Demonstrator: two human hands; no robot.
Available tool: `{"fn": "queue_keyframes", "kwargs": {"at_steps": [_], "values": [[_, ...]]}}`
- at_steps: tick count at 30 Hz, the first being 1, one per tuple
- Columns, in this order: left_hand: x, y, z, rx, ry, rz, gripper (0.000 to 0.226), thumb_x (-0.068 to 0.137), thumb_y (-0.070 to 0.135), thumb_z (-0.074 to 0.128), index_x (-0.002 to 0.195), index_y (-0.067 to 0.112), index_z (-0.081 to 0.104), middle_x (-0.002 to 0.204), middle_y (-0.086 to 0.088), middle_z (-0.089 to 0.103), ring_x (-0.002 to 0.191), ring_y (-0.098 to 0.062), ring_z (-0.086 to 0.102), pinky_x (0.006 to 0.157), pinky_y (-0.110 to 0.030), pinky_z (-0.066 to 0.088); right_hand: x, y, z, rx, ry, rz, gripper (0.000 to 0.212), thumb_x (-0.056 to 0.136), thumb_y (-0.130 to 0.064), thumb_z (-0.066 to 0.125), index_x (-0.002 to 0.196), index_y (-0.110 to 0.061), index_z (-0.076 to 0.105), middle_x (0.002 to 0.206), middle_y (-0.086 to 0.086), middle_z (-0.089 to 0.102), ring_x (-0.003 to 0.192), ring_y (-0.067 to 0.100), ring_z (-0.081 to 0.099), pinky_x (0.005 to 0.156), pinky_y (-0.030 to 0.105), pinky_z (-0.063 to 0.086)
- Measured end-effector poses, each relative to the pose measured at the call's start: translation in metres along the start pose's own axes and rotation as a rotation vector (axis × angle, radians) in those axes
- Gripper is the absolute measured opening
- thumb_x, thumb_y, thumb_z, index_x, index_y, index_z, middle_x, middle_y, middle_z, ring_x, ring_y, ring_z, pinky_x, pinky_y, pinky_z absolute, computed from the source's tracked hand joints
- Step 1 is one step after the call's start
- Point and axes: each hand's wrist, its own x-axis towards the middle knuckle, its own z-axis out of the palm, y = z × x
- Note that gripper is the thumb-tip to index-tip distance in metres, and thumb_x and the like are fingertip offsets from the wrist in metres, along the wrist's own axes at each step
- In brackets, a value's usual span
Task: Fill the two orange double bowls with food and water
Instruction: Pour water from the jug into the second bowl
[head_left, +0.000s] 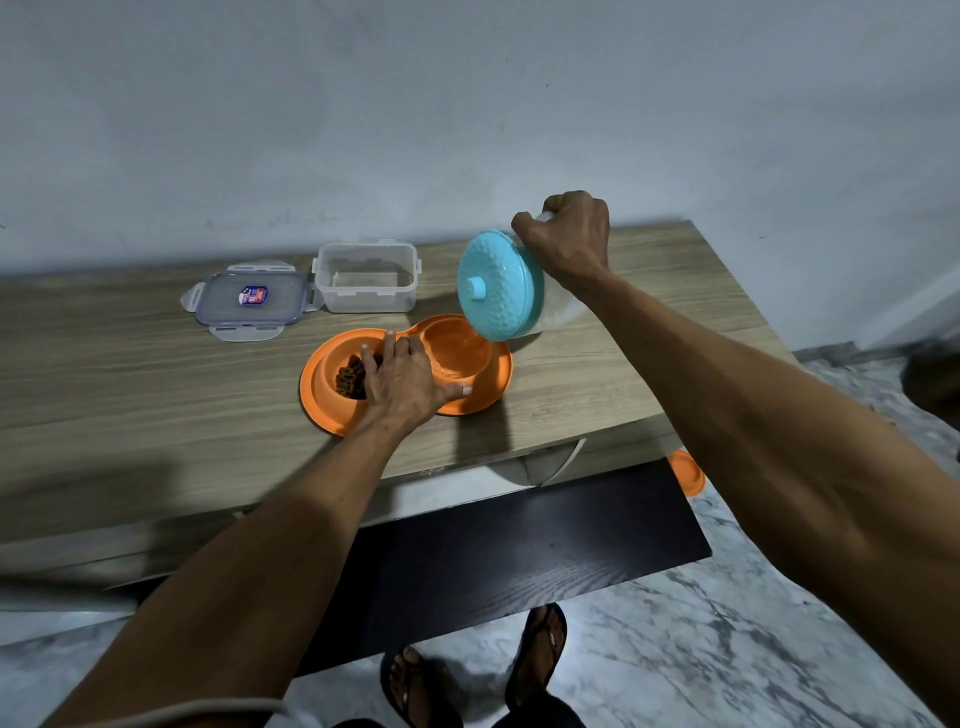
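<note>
Under L hand (402, 382), orange double bowl (323, 411); R hand (567, 235) tilts jug (500, 287) above.

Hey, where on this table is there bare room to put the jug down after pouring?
Two patches. The widest is bare table left of the orange double bowl, in front of the container lid. Another lies right of the bowl, toward the table's right end, beneath the tilted jug. Crowded: the back middle, where lid, clear container and bowl sit close.
</note>
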Motion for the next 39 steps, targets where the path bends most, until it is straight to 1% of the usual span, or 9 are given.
{"fn": "queue_keyframes", "kwargs": {"at_steps": [3, 7, 20, 25, 30, 32, 35, 37, 39], "values": [[-0.001, 0.000, -0.001, -0.002, 0.003, -0.001, 0.110, 0.074, 0.073, 0.061, 0.151, 0.005, 0.024, 0.160, -0.015, 0.024, 0.152, -0.030, 0.007, 0.121, -0.057, 0.001, 0.000, 0.000, 0.000, 0.011, 0.000, 0.000, 0.036, 0.069, -0.032, 0.059, 0.044, -0.017, 0.037, 0.046, -0.002, 0.028, 0.049, 0.014, 0.027, 0.057, 0.027, 0.034], [-0.001, -0.001, -0.001, -0.008, 0.013, 0.007, 0.111, 0.073, 0.073, 0.062, 0.151, 0.004, 0.025, 0.160, -0.016, 0.024, 0.152, -0.031, 0.008, 0.120, -0.058, 0.001, 0.001, -0.001, 0.000, 0.017, 0.001, -0.005, 0.039, 0.070, -0.030, 0.060, 0.043, -0.017, 0.034, 0.044, -0.004, 0.026, 0.046, 0.012, 0.024, 0.056, 0.025, 0.031], [-0.001, 0.000, 0.000, -0.011, 0.013, 0.000, 0.112, 0.072, 0.074, 0.062, 0.151, 0.004, 0.025, 0.159, -0.016, 0.026, 0.152, -0.031, 0.008, 0.120, -0.057, 0.001, 0.000, 0.000, 0.002, 0.023, -0.005, -0.003, 0.036, 0.069, -0.032, 0.059, 0.044, -0.018, 0.037, 0.044, -0.004, 0.030, 0.046, 0.012, 0.027, 0.057, 0.026, 0.035], [-0.001, 0.001, 0.000, -0.007, 0.002, -0.005, 0.112, 0.073, 0.074, 0.061, 0.152, 0.005, 0.023, 0.160, -0.016, 0.023, 0.152, -0.031, 0.007, 0.120, -0.057, 0.000, 0.001, 0.004, 0.003, 0.033, -0.001, 0.013, 0.035, 0.067, -0.033, 0.058, 0.045, -0.015, 0.038, 0.045, -0.001, 0.029, 0.048, 0.014, 0.027, 0.056, 0.028, 0.033], [0.000, -0.001, 0.000, -0.005, 0.017, -0.003, 0.109, 0.074, 0.073, 0.061, 0.151, 0.005, 0.025, 0.160, -0.015, 0.026, 0.152, -0.030, 0.008, 0.121, -0.057, 0.001, 0.002, 0.014, -0.003, 0.106, 0.011, 0.129, 0.041, 0.071, -0.027, 0.061, 0.044, -0.017, 0.032, 0.044, -0.005, 0.026, 0.046, 0.012, 0.024, 0.051, 0.026, 0.027], [0.000, -0.001, 0.000, -0.007, 0.019, 0.003, 0.109, 0.073, 0.074, 0.061, 0.150, 0.005, 0.026, 0.159, -0.015, 0.027, 0.152, -0.031, 0.009, 0.120, -0.057, 0.001, 0.004, 0.023, -0.004, 0.168, 0.015, 0.206, 0.039, 0.071, -0.029, 0.062, 0.046, -0.015, 0.035, 0.048, -0.002, 0.031, 0.049, 0.013, 0.028, 0.052, 0.025, 0.029], [0.001, -0.001, 0.002, -0.002, 0.023, -0.003, 0.110, 0.072, 0.075, 0.061, 0.150, 0.004, 0.027, 0.158, -0.015, 0.029, 0.151, -0.030, 0.010, 0.120, -0.057, 0.002, 0.009, 0.039, -0.003, 0.280, 0.038, 0.350, 0.031, 0.065, -0.036, 0.061, 0.051, -0.015, 0.042, 0.058, 0.005, 0.036, 0.058, 0.017, 0.032, 0.055, 0.027, 0.031], [0.001, -0.001, 0.003, -0.003, 0.034, -0.008, 0.111, 0.071, 0.075, 0.061, 0.149, 0.004, 0.028, 0.158, -0.014, 0.030, 0.151, -0.030, 0.012, 0.120, -0.057, 0.003, 0.013, 0.049, -0.001, 0.361, 0.057, 0.445, 0.033, 0.063, -0.036, 0.062, 0.046, -0.017, 0.041, 0.055, 0.002, 0.038, 0.058, 0.017, 0.034, 0.056, 0.029, 0.033], [0.001, -0.001, 0.003, -0.001, 0.036, -0.008, 0.111, 0.071, 0.075, 0.061, 0.150, 0.004, 0.028, 0.158, -0.014, 0.030, 0.151, -0.029, 0.012, 0.120, -0.057, 0.003, 0.019, 0.057, 0.002, 0.472, 0.076, 0.532, 0.035, 0.063, -0.031, 0.064, 0.042, -0.016, 0.041, 0.048, -0.004, 0.037, 0.057, 0.016, 0.035, 0.055, 0.031, 0.033]]}}
